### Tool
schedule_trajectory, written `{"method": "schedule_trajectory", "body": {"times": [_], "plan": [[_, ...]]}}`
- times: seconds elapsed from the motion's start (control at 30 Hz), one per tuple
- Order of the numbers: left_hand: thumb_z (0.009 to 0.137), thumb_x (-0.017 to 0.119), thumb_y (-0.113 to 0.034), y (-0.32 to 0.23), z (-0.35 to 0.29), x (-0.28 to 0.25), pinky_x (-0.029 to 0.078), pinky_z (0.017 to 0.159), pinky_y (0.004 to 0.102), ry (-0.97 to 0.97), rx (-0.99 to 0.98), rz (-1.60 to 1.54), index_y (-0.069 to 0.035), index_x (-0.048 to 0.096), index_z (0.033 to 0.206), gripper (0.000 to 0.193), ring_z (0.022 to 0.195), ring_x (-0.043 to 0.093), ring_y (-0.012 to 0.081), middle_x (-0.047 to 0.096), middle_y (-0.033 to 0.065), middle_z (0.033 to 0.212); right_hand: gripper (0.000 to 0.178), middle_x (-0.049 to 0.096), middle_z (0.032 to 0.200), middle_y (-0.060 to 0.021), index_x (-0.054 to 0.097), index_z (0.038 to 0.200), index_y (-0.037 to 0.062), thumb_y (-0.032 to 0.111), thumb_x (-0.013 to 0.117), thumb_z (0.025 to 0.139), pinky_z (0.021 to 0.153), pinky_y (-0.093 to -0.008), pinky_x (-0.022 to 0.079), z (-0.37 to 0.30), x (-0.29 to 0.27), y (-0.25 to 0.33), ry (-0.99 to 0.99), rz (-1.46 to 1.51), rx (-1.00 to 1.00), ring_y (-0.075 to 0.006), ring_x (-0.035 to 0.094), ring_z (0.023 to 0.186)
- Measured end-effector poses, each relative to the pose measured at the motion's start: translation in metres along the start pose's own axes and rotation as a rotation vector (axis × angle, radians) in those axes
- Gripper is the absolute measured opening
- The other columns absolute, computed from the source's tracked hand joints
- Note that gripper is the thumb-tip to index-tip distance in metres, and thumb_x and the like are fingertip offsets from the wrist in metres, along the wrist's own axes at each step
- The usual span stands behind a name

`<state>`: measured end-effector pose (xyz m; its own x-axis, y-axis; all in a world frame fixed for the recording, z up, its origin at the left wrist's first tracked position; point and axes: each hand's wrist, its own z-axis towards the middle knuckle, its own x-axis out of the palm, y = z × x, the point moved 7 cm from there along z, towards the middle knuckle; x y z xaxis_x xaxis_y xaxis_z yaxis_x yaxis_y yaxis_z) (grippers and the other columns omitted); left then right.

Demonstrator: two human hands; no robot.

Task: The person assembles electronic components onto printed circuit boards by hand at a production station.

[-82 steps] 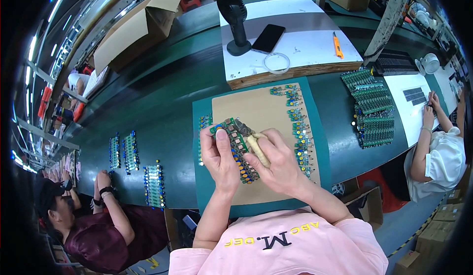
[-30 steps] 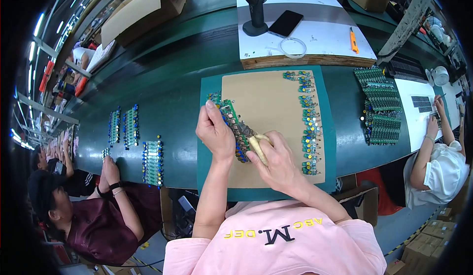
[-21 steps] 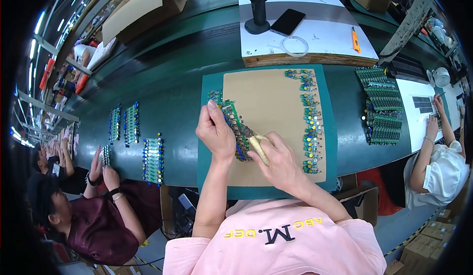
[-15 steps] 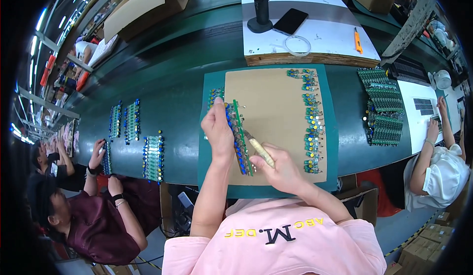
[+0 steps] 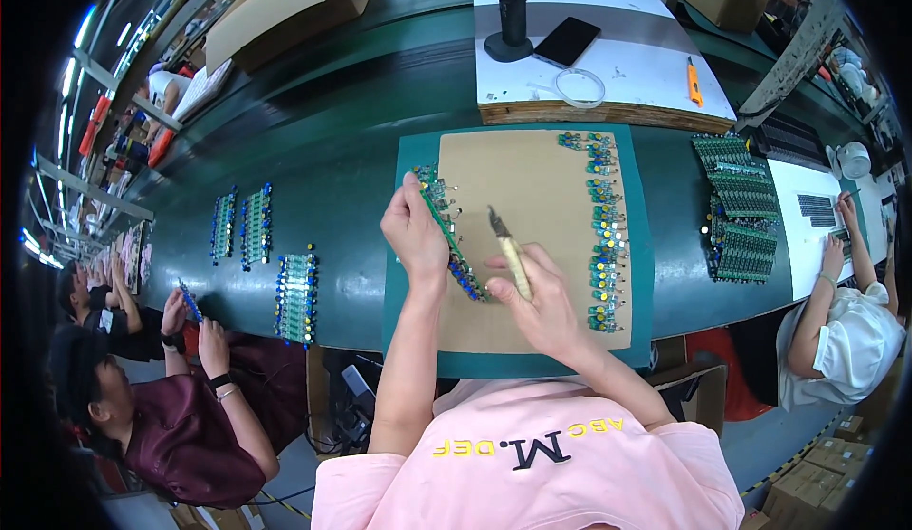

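Observation:
My left hand (image 5: 416, 237) is closed on a long, narrow circuit board (image 5: 463, 274), held tilted over the left part of a brown cardboard sheet (image 5: 518, 174). Blue and metallic components line the board. In my right hand (image 5: 548, 304) is a knife-like tool (image 5: 515, 262) with a cream handle and a dark tip pointing away from me. That tip is apart from the board, to its right. A column of small boards with yellow and blue parts (image 5: 605, 231) lies along the sheet's right side. My left fingers partly hide the held board.
Under the sheet is a green mat (image 5: 642, 245). Stacked boards (image 5: 741, 207) lie to the right, board groups (image 5: 296, 297) to the left. Beyond, a white-topped platform (image 5: 627, 22) bears a fan (image 5: 510, 8), a phone (image 5: 567, 42) and an orange cutter (image 5: 694, 82). Co-workers sit on both sides.
The tool has drawn away from the board and its tip now points more upward. My left hand has turned the board. The left co-worker has lifted a board off the table.

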<state>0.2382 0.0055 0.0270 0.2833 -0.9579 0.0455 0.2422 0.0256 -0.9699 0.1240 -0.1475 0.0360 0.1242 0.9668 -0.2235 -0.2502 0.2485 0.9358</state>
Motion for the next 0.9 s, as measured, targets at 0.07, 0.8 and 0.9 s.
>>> {"method": "schedule_trajectory", "body": {"times": [0.07, 0.8, 0.9], "plan": [[0.106, 0.052, -0.029, -0.008, -0.009, 0.006, 0.038, 0.053, 0.024, -0.001, 0.069, 0.061, -0.004, 0.061, 0.075, 0.041, 0.056, 0.044, 0.0057, 0.053, -0.003, 0.063, 0.022, 0.058, 0.091, -0.0093, 0.064, 0.106, -0.0047, 0.016, 0.066, 0.096, 0.07, -0.0315, 0.045, 0.003, 0.009, -0.003, 0.042, -0.016, 0.014, -0.0191, 0.054, 0.077], [0.106, 0.051, -0.028, -0.033, -0.042, 0.09, 0.033, 0.052, 0.0265, 0.407, -0.201, 0.011, -0.003, 0.053, 0.07, 0.044, 0.055, 0.036, 0.0082, 0.047, -0.003, 0.06, 0.029, 0.067, 0.119, -0.0215, 0.048, 0.128, -0.0008, 0.003, 0.053, 0.1, 0.095, -0.0416, 0.057, 0.026, -0.063, -0.045, 0.061, 1.524, 0.384, -0.0292, 0.07, 0.108], [0.106, 0.051, -0.027, -0.037, -0.028, 0.092, 0.033, 0.053, 0.0271, 0.408, -0.014, 0.159, -0.002, 0.052, 0.07, 0.044, 0.057, 0.035, 0.0088, 0.046, -0.0031, 0.06, 0.028, 0.067, 0.118, -0.0215, 0.048, 0.127, -0.001, 0.003, 0.053, 0.1, 0.095, -0.042, 0.058, 0.026, -0.075, -0.05, 0.104, 1.483, 0.374, -0.0296, 0.07, 0.106]]}}
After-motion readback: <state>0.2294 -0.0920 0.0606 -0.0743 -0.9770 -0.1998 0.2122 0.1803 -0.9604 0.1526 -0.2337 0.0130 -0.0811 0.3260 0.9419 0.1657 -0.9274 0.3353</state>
